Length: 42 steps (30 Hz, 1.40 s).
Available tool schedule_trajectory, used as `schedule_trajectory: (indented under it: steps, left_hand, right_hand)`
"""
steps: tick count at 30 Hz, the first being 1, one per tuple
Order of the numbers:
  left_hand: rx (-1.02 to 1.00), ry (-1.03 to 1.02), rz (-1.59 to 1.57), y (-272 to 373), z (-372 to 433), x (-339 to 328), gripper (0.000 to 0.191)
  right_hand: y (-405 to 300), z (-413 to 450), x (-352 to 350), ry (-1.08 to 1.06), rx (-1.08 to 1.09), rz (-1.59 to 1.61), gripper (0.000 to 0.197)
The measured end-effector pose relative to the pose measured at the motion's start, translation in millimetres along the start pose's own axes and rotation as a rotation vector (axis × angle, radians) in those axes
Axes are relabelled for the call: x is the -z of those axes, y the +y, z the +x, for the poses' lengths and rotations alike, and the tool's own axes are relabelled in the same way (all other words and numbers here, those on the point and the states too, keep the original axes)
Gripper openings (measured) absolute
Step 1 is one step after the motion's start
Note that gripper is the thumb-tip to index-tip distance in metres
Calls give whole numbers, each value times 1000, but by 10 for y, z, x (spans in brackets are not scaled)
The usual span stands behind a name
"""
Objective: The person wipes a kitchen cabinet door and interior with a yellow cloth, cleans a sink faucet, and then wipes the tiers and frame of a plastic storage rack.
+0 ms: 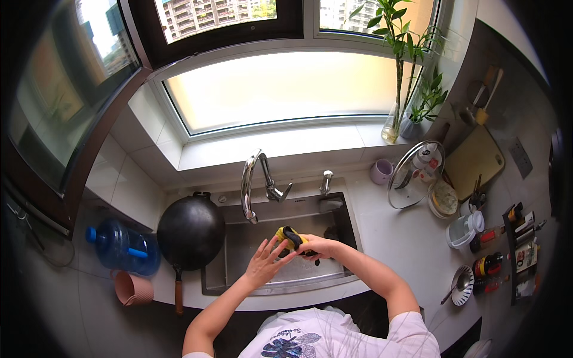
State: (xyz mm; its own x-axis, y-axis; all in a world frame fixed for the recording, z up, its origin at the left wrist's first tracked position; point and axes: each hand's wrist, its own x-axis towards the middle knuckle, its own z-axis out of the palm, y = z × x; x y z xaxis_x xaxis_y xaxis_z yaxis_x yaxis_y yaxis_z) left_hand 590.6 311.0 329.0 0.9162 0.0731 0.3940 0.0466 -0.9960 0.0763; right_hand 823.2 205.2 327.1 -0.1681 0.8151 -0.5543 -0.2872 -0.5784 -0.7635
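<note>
Over the stainless-steel sink [237,262], my right hand [320,246] grips a bunched yellow-and-black cloth [290,235]. A small dark end hangs below my right fingers. My left hand [265,264] is at the cloth's left side with its fingers spread; whether its fingertips press on the cloth is hard to tell. Behind both hands, the curved chrome faucet [247,190] reaches over the sink, and no water stream shows from its spout. A dark clump [331,233] lies in the right part of the basin, partly behind my right forearm.
Left of the sink is an overturned black wok [191,232], beside a blue water jug [127,246] and a pink container [133,288]. On the right counter stand a glass lid [405,197], a purple mug [381,172] and several bottles [488,265]. An open window sash [112,109] juts in at upper left.
</note>
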Motion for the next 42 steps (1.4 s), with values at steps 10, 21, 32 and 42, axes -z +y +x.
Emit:
schedule_trajectory:
  steps: [10, 21, 32, 42]
  left_hand:
    - [-382, 266, 170, -209, 422, -6, 41]
    - [93, 164, 197, -155, 483, -249, 13]
    - [580, -6, -248, -75, 438, -276, 26]
    - [1033, 204, -793, 71, 434, -487, 29]
  right_hand:
    - [-387, -111, -278, -409, -171, -370, 15]
    - [-481, -33, -520, 373, 171, -1319, 40]
    - [-323, 321, -458, 551, 546, -1627, 15]
    - [-381, 457, -451, 518, 770, -1906, 7]
